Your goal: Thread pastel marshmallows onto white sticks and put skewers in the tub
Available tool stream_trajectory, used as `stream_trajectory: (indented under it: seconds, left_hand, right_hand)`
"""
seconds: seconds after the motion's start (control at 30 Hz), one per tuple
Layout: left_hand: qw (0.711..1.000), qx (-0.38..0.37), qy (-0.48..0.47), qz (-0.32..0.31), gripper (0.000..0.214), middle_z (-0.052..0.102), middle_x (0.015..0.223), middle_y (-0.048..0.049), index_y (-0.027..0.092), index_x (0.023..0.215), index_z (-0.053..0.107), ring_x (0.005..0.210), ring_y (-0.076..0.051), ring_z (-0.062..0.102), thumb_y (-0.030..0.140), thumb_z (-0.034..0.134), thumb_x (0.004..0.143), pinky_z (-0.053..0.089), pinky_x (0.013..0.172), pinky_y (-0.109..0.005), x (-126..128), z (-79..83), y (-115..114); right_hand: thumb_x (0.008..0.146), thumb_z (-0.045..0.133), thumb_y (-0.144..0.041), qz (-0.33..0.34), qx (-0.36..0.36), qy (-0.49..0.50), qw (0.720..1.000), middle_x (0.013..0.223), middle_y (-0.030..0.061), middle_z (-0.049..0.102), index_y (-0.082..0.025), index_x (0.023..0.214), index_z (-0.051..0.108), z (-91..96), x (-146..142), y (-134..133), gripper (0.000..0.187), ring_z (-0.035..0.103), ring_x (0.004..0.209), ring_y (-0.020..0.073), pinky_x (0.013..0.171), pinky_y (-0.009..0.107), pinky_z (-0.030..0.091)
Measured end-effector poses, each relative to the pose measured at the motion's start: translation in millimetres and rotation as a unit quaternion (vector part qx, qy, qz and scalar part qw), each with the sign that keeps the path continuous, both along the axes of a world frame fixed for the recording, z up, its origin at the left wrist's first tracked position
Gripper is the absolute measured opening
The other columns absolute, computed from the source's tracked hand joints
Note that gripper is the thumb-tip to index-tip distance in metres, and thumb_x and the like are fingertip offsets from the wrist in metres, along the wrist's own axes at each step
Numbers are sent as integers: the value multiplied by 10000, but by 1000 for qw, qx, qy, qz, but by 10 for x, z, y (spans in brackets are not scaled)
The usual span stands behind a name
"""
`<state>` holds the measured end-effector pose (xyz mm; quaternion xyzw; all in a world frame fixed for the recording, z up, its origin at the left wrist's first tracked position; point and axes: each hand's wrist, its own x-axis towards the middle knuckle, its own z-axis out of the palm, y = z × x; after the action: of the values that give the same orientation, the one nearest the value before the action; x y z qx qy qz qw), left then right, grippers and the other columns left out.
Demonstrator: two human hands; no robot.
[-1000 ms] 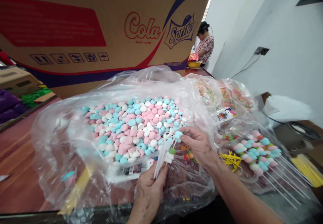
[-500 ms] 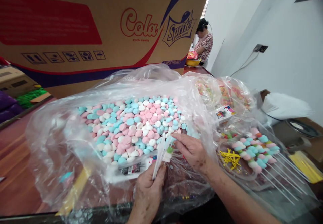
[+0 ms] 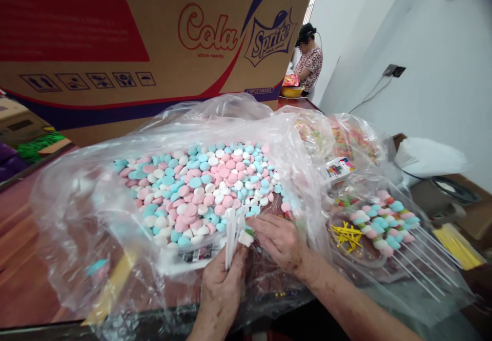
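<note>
My left hand (image 3: pixel 223 284) is closed around a bundle of white sticks (image 3: pixel 231 233), which point up and slightly away from me. Just right of the bundle, a white and green soft candy (image 3: pixel 246 237) sits at the top of that hand. My right hand (image 3: pixel 279 241) is pinched, with its fingertips at this candy's upper edge; the fingers partly hide what they grip. Beyond both hands, a pile of pink, blue and white candies (image 3: pixel 196 192) lies in a spread clear plastic bag (image 3: pixel 103 213).
Candy skewers (image 3: pixel 384 223) lie at right beside a round clear container with yellow twist ties (image 3: pixel 348 237). Bags of colourful candy (image 3: pixel 338 136) stand behind them. A large cardboard box (image 3: pixel 126 28) blocks the back. Another person (image 3: pixel 310 64) works in the distance.
My right hand has moved slightly left and down, bringing its fingertips to the candy by the left hand. The stick bundle stands more upright, and the view has shifted a little.
</note>
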<state>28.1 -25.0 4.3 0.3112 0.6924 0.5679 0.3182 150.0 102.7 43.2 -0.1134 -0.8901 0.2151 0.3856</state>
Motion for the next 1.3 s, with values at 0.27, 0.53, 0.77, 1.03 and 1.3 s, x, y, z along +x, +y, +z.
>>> stream_trajectory:
  seconds: [0.27,0.53,0.77,1.03,1.3]
  left_hand:
    - [1000,-9,-12,0,364,501,541,35,190,583,574,550,-152,477,450,632,831,364,554,-259,-7,5,9]
    - [999,-4,-26,-26,398,477,535,43,193,565,533,535,-137,437,433,599,876,302,537,-257,12,52,2]
    - [999,-11,-5,-33,374,478,533,48,193,575,539,541,-142,444,419,600,867,304,549,-262,-4,92,21]
    - [999,-8,-25,-35,372,456,528,53,193,582,538,529,-133,412,410,603,877,280,523,-251,16,127,-3]
    - [999,-4,-10,-46,351,477,550,47,188,611,565,557,-140,447,399,588,891,319,561,-256,2,118,4]
  right_hand:
    - [981,428,-229,-45,-134,-81,987,1242,64,681,-220,1328,562,173,165,169,373,640,1127,176,970,320,516]
    - [956,439,-171,-135,-3,-416,899,850,73,687,-164,898,667,355,475,528,235,634,828,206,746,294,457]
    - [932,489,-149,-150,72,-468,868,925,67,657,-178,920,670,230,342,416,184,588,847,197,684,267,402]
    - [962,452,-156,-126,35,-386,913,885,70,628,-167,851,633,340,352,498,213,556,803,174,724,282,407]
    - [932,457,-98,-101,23,-400,910,937,82,648,-176,925,590,250,537,280,154,573,788,186,684,288,389]
